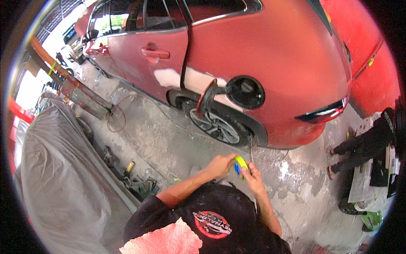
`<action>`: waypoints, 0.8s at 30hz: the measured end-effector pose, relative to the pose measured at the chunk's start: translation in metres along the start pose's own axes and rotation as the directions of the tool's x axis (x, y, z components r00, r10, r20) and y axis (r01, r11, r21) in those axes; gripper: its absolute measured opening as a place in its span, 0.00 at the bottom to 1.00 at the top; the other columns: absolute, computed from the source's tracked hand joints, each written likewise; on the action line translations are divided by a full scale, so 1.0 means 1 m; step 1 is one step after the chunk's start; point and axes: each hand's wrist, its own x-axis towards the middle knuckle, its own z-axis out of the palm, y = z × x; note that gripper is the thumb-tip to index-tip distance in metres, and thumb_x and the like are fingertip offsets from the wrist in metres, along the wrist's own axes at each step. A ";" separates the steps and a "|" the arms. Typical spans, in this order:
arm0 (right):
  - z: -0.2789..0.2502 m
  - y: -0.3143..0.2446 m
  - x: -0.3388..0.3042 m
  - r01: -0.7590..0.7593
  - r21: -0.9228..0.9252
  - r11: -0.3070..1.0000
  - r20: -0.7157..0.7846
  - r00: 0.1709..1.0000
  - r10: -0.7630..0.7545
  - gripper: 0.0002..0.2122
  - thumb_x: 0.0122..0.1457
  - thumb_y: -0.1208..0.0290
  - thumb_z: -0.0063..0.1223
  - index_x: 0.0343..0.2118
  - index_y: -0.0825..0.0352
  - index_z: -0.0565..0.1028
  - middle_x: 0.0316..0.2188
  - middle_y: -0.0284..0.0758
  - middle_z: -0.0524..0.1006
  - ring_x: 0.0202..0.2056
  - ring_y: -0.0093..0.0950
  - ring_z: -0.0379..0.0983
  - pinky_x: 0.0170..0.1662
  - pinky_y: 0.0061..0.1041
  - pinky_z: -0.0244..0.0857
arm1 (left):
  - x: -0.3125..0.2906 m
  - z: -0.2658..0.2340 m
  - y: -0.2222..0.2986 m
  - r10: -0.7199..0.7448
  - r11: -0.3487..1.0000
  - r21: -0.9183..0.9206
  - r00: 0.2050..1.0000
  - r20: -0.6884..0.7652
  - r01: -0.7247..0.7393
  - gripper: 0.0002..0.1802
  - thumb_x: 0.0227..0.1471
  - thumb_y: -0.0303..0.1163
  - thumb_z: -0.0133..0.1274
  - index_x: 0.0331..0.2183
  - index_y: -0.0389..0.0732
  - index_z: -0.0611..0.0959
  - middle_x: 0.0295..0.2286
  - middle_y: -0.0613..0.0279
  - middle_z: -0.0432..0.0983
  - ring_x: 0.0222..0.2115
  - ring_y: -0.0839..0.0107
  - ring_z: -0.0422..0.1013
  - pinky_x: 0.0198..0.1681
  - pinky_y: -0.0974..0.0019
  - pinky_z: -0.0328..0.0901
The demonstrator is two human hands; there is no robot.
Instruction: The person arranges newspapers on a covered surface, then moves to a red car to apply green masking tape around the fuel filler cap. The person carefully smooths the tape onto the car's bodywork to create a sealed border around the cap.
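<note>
Pinching one yellow-green tape roll (241, 162) together: one left hand (223, 166), one right hand (254, 178).

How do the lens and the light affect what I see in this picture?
All in the head view: dark curved borders hide the corners; daylight washes out the upper-left background; white glare shows on the floor, right of the yellow-green roll.

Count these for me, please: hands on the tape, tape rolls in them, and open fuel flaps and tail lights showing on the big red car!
Hands (left hand, right hand): 2
Yellow-green tape roll: 1
Open fuel flap on the red car: 1
Tail light showing: 1
Total: 5
</note>
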 end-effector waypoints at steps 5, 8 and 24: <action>-0.003 -0.024 0.001 0.191 -0.228 0.955 0.068 0.981 -0.180 0.13 0.67 0.69 0.54 0.49 0.71 0.76 0.40 0.37 0.82 0.45 0.27 0.77 0.52 0.28 0.68 | 0.012 -0.010 0.011 -0.200 0.916 -0.378 0.970 -0.136 0.135 0.17 0.65 0.34 0.49 0.52 0.39 0.77 0.30 0.50 0.83 0.28 0.60 0.81 0.35 0.58 0.74; 0.004 -0.045 -0.002 0.168 -0.292 0.942 0.106 0.984 -0.143 0.13 0.65 0.71 0.56 0.49 0.71 0.76 0.43 0.39 0.82 0.48 0.29 0.77 0.54 0.29 0.67 | 0.008 0.005 -0.014 -0.291 0.625 -0.686 0.926 0.239 0.373 0.16 0.67 0.34 0.47 0.52 0.41 0.79 0.36 0.64 0.83 0.34 0.71 0.79 0.39 0.65 0.74; 0.014 -0.035 -0.006 0.193 -0.325 0.926 0.001 0.979 -0.203 0.15 0.60 0.77 0.60 0.51 0.70 0.78 0.50 0.44 0.80 0.55 0.38 0.75 0.59 0.34 0.65 | -0.005 -0.041 0.049 0.005 0.986 -0.151 0.929 -0.369 -0.065 0.20 0.62 0.40 0.55 0.51 0.39 0.77 0.38 0.47 0.80 0.37 0.53 0.79 0.44 0.55 0.72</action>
